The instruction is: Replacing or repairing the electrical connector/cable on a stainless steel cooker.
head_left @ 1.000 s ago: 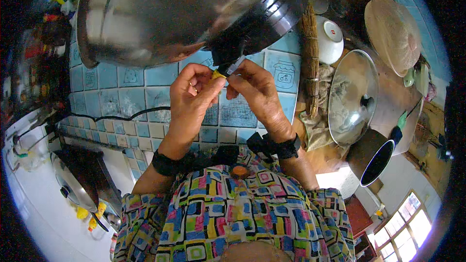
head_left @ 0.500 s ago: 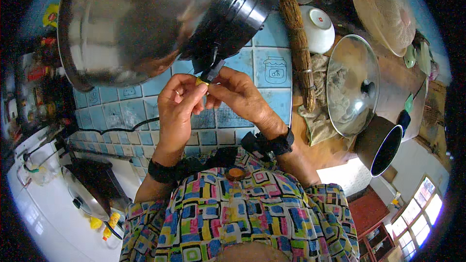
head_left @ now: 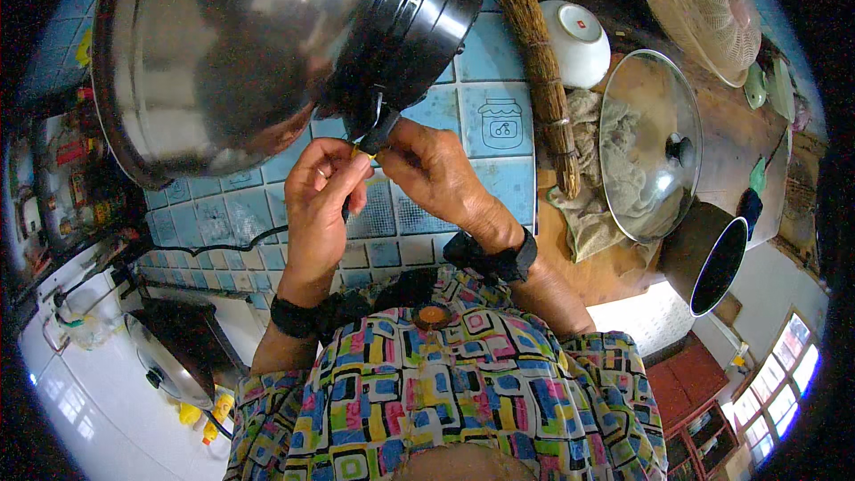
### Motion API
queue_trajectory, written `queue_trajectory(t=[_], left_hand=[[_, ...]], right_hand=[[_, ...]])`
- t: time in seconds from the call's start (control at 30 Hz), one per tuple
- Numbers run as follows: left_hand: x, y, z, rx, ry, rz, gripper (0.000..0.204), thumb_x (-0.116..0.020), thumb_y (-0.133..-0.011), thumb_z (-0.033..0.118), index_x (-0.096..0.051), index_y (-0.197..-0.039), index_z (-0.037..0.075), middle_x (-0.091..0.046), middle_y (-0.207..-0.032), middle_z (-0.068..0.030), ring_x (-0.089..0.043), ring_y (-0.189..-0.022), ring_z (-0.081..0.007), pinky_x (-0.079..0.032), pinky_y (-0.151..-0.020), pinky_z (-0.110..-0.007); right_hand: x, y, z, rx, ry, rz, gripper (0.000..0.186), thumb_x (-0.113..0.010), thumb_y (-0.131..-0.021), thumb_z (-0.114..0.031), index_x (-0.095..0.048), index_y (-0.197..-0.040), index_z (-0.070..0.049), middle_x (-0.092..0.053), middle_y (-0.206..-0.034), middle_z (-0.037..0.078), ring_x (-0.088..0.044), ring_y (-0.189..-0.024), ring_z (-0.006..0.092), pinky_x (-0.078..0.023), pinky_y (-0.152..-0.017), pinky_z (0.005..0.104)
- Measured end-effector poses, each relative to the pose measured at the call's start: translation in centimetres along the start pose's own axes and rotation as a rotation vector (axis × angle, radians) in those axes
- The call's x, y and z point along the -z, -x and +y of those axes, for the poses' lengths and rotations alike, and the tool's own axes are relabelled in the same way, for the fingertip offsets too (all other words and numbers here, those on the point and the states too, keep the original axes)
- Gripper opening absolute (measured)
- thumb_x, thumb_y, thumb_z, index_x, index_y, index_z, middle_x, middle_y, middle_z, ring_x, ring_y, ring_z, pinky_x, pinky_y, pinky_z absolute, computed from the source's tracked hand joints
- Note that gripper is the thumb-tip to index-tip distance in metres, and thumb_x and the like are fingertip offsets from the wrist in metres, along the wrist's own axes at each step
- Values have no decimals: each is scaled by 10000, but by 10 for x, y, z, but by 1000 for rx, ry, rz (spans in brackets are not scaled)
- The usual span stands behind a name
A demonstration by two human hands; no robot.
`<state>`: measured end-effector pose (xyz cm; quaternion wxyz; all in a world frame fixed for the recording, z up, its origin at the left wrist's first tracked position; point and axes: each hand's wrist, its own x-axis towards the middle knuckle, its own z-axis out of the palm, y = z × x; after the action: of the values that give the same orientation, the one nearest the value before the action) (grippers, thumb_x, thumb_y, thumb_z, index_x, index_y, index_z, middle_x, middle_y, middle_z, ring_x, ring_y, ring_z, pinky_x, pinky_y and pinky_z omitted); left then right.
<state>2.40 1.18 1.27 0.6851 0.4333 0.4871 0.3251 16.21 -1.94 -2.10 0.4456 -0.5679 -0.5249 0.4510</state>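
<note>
A large shiny metal vessel (head_left: 200,62) lies tipped on its side at the upper left, its black base (head_left: 408,31) turned toward me. Beside that base, my left hand (head_left: 316,205) pinches a small yellow piece (head_left: 361,154) between thumb and fingertips. My right hand (head_left: 438,176) is closed on a short dark, strap-like piece (head_left: 381,132) that meets the yellow bit. Both hands almost touch at the fingertips. What joins the dark piece to the base is partly covered by my fingers. A thin black end hangs below my left fingers.
Blue tiles (head_left: 494,129) cover the counter. At right are a twig brush (head_left: 541,71), an upturned white bowl (head_left: 574,49), a glass lid (head_left: 650,147) on a crumpled cloth (head_left: 588,223), a dark pot (head_left: 708,258) and a mesh cover (head_left: 699,13). A black cord (head_left: 218,245) crosses the tiles at left.
The view has shifted slightly. The dark piece shows less above my right fingers, and a thin black end now shows under my left fingers. Both hands keep their grip.
</note>
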Motion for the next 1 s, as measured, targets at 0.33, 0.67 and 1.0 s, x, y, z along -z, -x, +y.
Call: queue_trajectory(t=[0.33,0.67,1.0], left_hand=[[-3,-4,0,-38,7,-8,84,-566,-765,69,-490,-777,33,-482,-663,-3,-384,-508,-49,-287,-453,-186],[-2,-3,-1,-61,68,-38,137,-596,-746,41,-487,-825,15,-531,-717,-33,-427,-538,-44,-348,-464,-178],[-3,2,-3,-138,-55,10,126,-592,-749,33,-488,-815,13,-534,-701,-24,-442,-536,-37,-369,-478,-159]], right_hand=[[-5,-4,4,-20,-25,45,39,-501,-700,-44,-517,-723,-17,-537,-683,180,-515,-616,375,-417,-515,387],[-5,-3,3,-87,-92,9,66,-510,-731,-67,-514,-753,-4,-537,-678,202,-522,-625,381,-417,-510,377],[-4,-1,-2,-55,108,51,80,-518,-724,-74,-519,-738,4,-528,-656,213,-518,-608,384,-412,-490,382]])
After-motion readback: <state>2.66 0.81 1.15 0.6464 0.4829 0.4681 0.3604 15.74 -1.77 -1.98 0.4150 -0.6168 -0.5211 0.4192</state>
